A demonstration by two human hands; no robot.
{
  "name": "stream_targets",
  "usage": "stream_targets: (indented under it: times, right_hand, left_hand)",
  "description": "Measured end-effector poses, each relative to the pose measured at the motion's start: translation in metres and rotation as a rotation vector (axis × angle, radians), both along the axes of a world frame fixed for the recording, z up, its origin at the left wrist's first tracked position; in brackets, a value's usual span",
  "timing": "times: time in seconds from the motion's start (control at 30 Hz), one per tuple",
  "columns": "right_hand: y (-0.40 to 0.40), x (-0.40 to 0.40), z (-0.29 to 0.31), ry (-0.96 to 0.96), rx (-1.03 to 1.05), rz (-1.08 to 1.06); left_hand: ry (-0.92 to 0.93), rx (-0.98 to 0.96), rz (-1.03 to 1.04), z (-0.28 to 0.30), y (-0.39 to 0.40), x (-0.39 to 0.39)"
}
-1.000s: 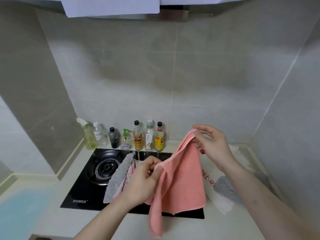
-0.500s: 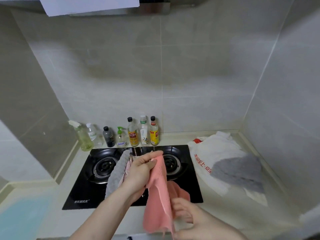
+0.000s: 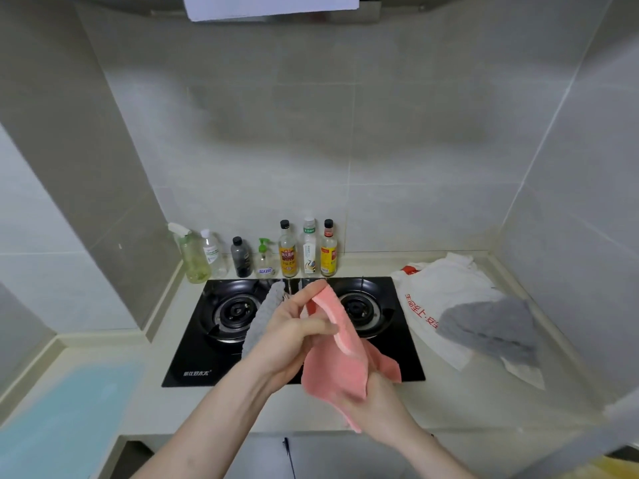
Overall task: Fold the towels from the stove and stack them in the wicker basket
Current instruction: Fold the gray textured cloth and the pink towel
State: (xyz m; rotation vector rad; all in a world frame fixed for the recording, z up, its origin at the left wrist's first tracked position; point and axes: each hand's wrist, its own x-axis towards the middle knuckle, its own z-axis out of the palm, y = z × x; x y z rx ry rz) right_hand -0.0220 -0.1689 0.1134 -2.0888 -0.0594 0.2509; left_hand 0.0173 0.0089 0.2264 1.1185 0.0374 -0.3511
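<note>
A pink towel (image 3: 340, 361) hangs over the front of the black gas stove (image 3: 221, 354). My left hand (image 3: 294, 335) pinches its upper edge above the stove's middle. My right hand (image 3: 378, 401) grips its lower part near the counter's front edge. Behind my left hand a grey towel (image 3: 264, 311) lies between the two burners, with a bit of another cloth beside it. A darker grey towel (image 3: 491, 324) lies on a white plastic bag to the right. The wicker basket is out of view, except perhaps a yellowish blur at the bottom right corner.
Several bottles (image 3: 288, 252) and a spray bottle (image 3: 192, 254) line the wall behind the stove. A white bag with red print (image 3: 432, 288) covers the counter on the right. A light blue mat (image 3: 65, 409) lies at the left. Tiled walls close in on three sides.
My right hand let go of the towel's top corner, dropped down and took the lower part. The spread towel now hangs bunched from my left hand. The view tilted down.
</note>
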Motion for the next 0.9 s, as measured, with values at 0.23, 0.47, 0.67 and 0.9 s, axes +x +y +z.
stream_targets:
  times: [0.23,0.47,0.67,0.9]
  right_hand:
    - [-0.026,-0.002,0.043,-0.133,-0.099,-0.118]
    - [-0.043,-0.009,0.126,-0.285,-0.114,-0.041]
    - [-0.047,0.006,0.199,-0.369,-0.249,-0.024]
    - [-0.046,0.022,0.25,-0.29,-0.321,-0.003]
  left_hand:
    - [-0.454,0.833,0.203,-0.024,0.069,-0.024]
    - [-0.505,0.972,0.303,-0.024,0.089,-0.022]
    - [-0.672,0.952,0.231,0.033,0.081,-0.018]
    - [-0.651,0.87,-0.081,0.095,0.08,-0.012]
